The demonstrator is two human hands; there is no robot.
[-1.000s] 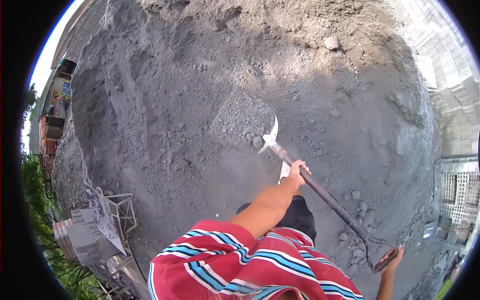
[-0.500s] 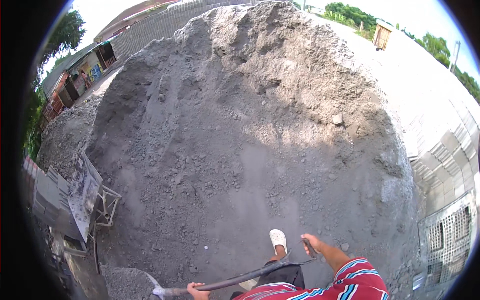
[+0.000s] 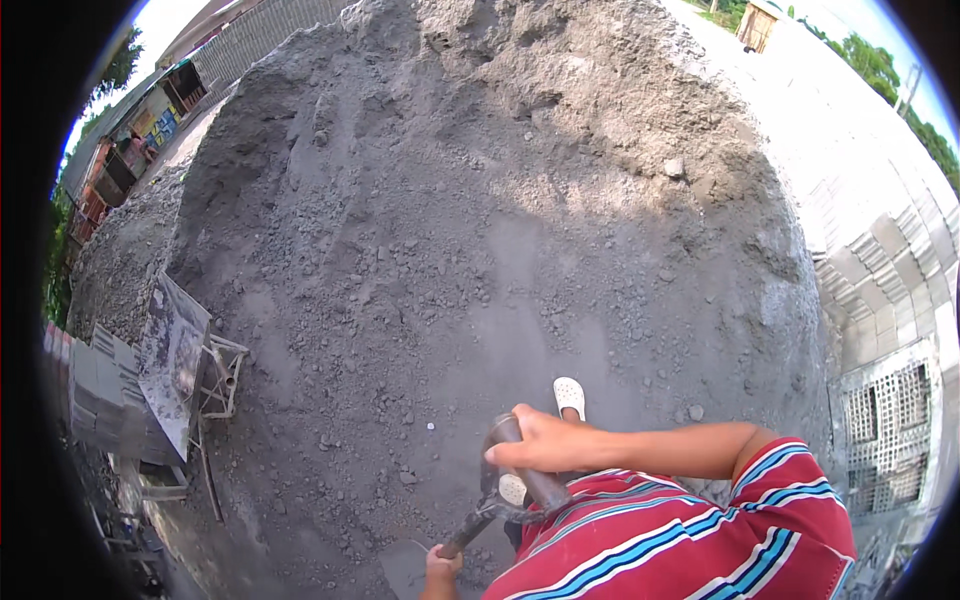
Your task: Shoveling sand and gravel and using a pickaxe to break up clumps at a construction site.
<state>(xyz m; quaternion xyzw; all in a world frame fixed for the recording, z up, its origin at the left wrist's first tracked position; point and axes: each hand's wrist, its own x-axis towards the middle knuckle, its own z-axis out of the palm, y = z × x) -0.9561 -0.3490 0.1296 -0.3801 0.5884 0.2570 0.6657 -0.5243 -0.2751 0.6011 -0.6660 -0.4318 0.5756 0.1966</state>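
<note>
I hold a shovel slantwise in front of my body. My right hand (image 3: 540,440) is wrapped round the grip of its dark forked handle (image 3: 490,500). Lower down, my left hand (image 3: 443,562) is closed round the shaft near the bottom edge. Part of the grey shovel blade (image 3: 402,567) shows beside the left hand; the rest of it is cut off by the picture's edge, and I cannot tell if it carries a load. Loose grey sand and gravel (image 3: 400,340) spread out before me and rise into a tall heap (image 3: 580,80).
A metal wheelbarrow (image 3: 178,365) stands tipped up at the left, near stacked grey blocks (image 3: 108,400). More concrete blocks (image 3: 885,300) and a pale lattice panel (image 3: 890,420) line the right side. My white clog (image 3: 568,393) rests on the gravel. A rock (image 3: 673,168) sits on the heap's slope.
My right hand has swung left and closer with the shovel handle. The left hand has moved right and lower, and the shovel now stands more steeply. My view has tilted down.
</note>
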